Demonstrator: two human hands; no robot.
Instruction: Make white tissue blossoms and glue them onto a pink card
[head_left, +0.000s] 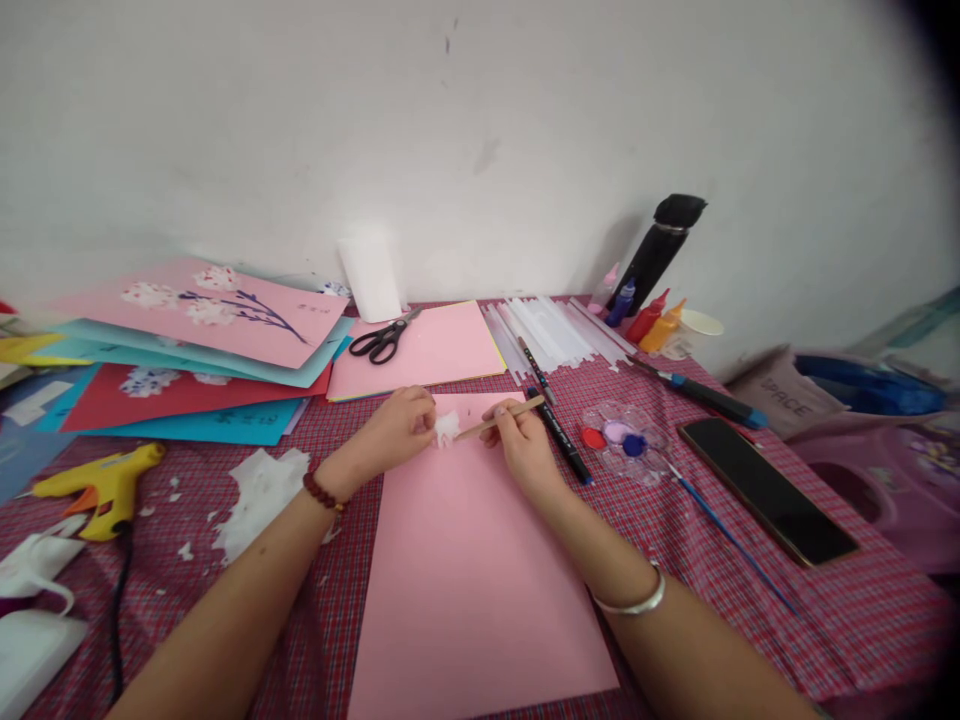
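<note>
A large pink sheet of paper [465, 560] lies lengthwise before me. Near its far end is a small torn piece of white tissue [448, 426]. My left hand [401, 425] is closed at the tissue's left side, fingertips pinched together; whether they grip its edge or something small is hidden. In my right hand [519, 440] I hold a flat wooden craft stick [487, 422] like a pencil, its lower tip at the tissue's right edge. A black marker [561, 437] lies just right of that hand, with a dark patterned pencil [536, 367] beyond it.
On the left are a yellow glue gun [101, 487], crumpled tissue [259, 500] and stacked flower cards [217, 315]. Scissors [384, 340] rest on more paper. A paint palette [622, 440], a paintbrush [731, 535], a phone [765, 490] and a black bottle [660, 250] stand or lie right.
</note>
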